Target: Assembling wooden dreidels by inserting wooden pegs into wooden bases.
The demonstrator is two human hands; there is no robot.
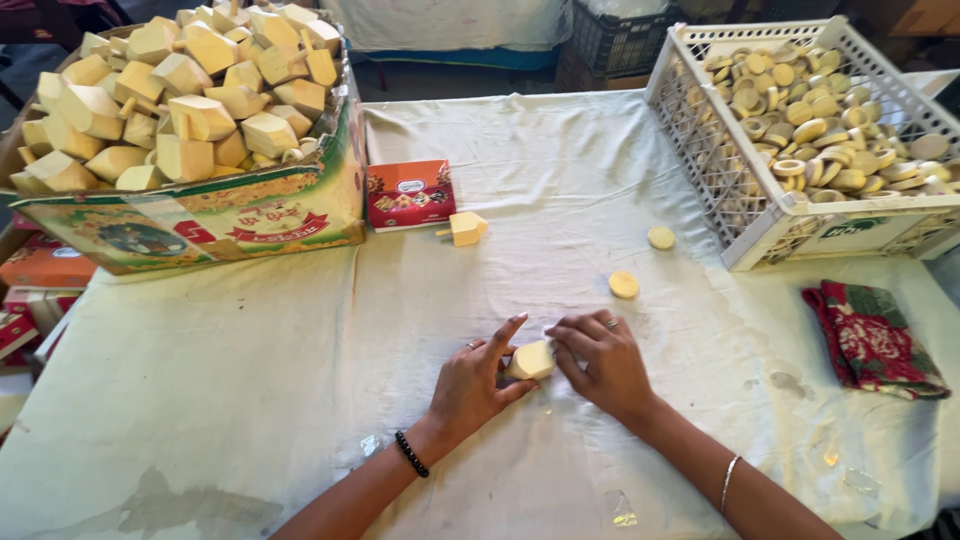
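A pale yellow wooden block [531,360] sits between both hands on the white cloth of the table [250,380]. My left hand [475,385] grips it from the left, index finger raised. My right hand [600,360] touches its right side with curled fingers. Two small yellow discs [623,285] [661,237] lie on the cloth beyond my right hand. Another wooden block with a peg [464,228] rests farther back, beside a small red box [410,194].
A printed cardboard box [200,215] heaped with wooden blocks stands at the back left. A white plastic crate [760,215] of yellow rings and discs stands at the back right. A folded red patterned cloth [875,340] lies at the right. Orange boxes [40,270] sit off the left edge.
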